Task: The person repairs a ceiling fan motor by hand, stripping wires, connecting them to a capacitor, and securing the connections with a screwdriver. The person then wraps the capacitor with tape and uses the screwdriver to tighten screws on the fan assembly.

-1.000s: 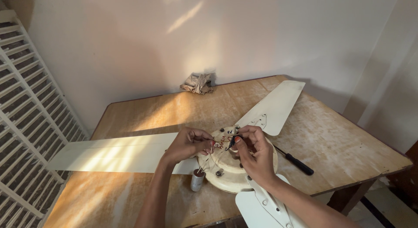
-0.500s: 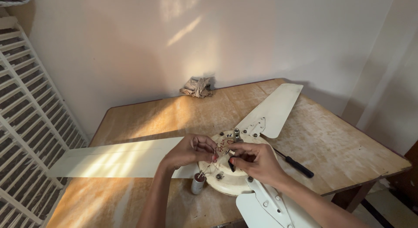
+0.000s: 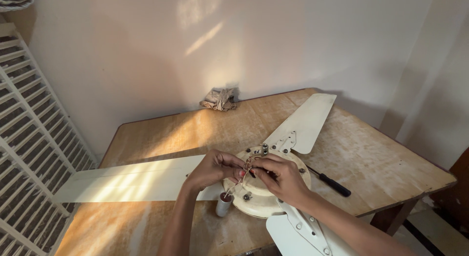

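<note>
- Head view: cream ceiling fan lying on a worn wooden table (image 3: 381, 153), its round motor housing (image 3: 266, 200) near the front edge, three blades attached.
- One long blade (image 3: 132, 180) stretching to the left in sunlight, a second blade (image 3: 305, 121) pointing to the far right corner, a third blade (image 3: 298, 234) running toward the camera under the right forearm.
- Left hand (image 3: 212, 168) over the hub, fingertips pinched on a twist of thin wires (image 3: 248, 164) at the top of the housing.
- Right hand (image 3: 283, 178) meeting it from the other side, fingers also closed on the same wires; both grips tight and small, nothing else held.
- Small white cylindrical capacitor (image 3: 224, 203) standing just beside the housing, at its left rim, tied to the wires by a thin lead.
- Black-handled screwdriver (image 3: 332, 182) lying on the table right of the housing, untouched.
- Crumpled rag (image 3: 220, 99) at the far edge against the wall, well apart from the work.
- White slatted frame (image 3: 29, 153) leaning at the left of the table.
- Judged progress: housing open at the top, wiring exposed and in hand, screws visible on the blade brackets; wire work apparently midway, capacitor not yet tucked away, no cover in sight.
</note>
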